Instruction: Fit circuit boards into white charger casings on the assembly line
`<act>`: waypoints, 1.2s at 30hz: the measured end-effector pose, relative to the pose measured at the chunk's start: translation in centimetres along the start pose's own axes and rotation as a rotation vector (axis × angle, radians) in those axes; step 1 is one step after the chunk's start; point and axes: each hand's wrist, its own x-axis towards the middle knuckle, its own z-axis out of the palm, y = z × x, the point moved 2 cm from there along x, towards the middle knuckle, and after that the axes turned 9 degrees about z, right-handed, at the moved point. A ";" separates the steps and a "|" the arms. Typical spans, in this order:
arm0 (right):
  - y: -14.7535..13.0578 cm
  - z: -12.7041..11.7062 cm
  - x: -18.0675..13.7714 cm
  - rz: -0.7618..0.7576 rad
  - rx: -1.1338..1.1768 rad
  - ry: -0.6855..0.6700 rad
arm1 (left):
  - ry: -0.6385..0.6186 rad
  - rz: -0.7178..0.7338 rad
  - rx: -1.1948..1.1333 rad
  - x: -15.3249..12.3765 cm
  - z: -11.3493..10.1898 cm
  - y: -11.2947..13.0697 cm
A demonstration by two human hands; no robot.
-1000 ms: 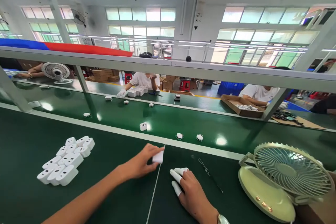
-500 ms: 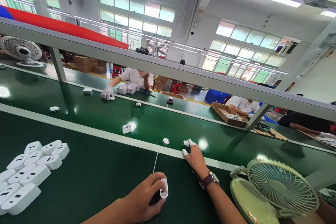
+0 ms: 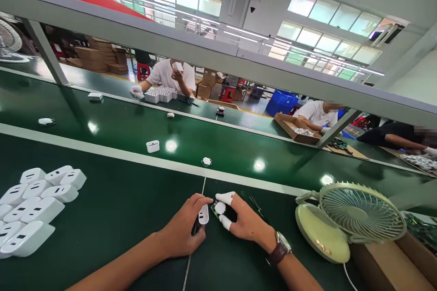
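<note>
My left hand is closed around a white charger shell just above the green bench. My right hand, with white finger cots on thumb and two fingers, pinches a small circuit-board part right beside the shell. The two pieces almost touch. A cluster of several white charger housings lies on the bench at the far left.
On the conveyor belt behind the white stripe lie a white housing and a small part. A pale green desk fan stands at the right beside a cardboard box. Other workers sit across the line.
My right hand reached out to the belt, took one of the two small parts and came back to the left hand. The left hand stayed closed on the shell.
</note>
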 end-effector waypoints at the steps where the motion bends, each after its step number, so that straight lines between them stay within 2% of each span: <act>1: -0.5 0.0 -0.9 -0.030 0.021 -0.020 | -0.012 -0.009 0.000 0.0 0.0 0.0; 4: -1.2 -0.3 -2.7 -0.058 0.040 0.004 | -0.039 -0.022 0.014 0.0 0.0 0.1; 8: -1.3 0.2 -3.5 -0.040 0.017 0.084 | -0.063 -0.034 0.060 0.3 0.3 0.0; 14: -1.6 1.6 -3.7 -0.109 -0.291 0.118 | -0.090 -0.047 0.114 1.3 1.2 -0.4; 23: -2.2 2.2 -3.7 -0.088 -0.513 0.067 | -0.058 0.011 0.236 1.6 1.3 -1.2; 32: -2.4 1.9 -3.7 -0.081 -0.533 0.039 | -0.054 0.038 0.274 1.9 1.1 -1.4; 36: -1.8 2.2 -3.6 -0.061 -0.455 0.052 | -0.065 0.018 0.263 2.0 1.1 -1.1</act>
